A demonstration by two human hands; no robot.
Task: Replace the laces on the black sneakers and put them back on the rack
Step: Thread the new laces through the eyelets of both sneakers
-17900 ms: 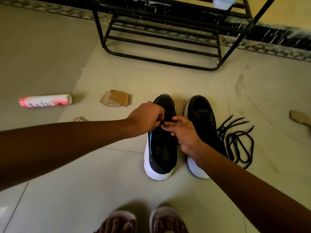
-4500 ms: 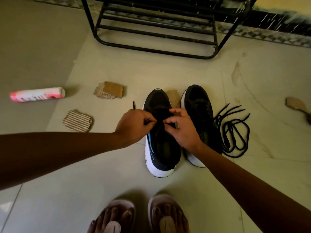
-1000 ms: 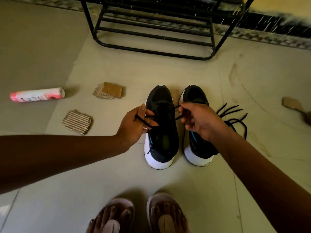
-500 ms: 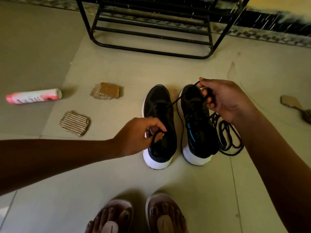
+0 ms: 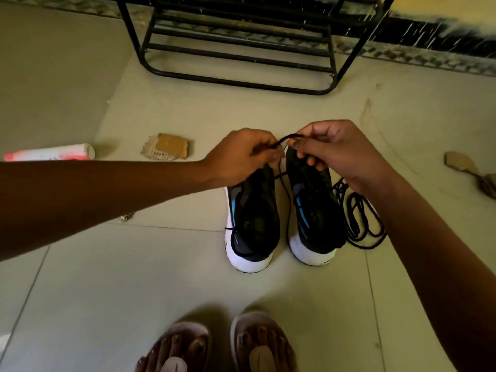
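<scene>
The black sneakers (image 5: pixel 255 218) point toes-first at the shoe rack (image 5: pixel 241 82). The left hand (image 5: pixel 239 159) and right hand (image 5: pixel 335 151), apart before, now meet, each pinching the lace (image 5: pixel 284 139).

Sneakers (image 5: pixel 255 224) between rack (image 5: pixel 241 82) and feet (image 5: pixel 263 342)

Held both forearms stretched forward and converging, with left hand (image 5: pixel 239 157) and right hand (image 5: pixel 335 153) almost touching, fingers curled; pinched a short span of lace (image 5: pixel 288 137) between the two.
</scene>
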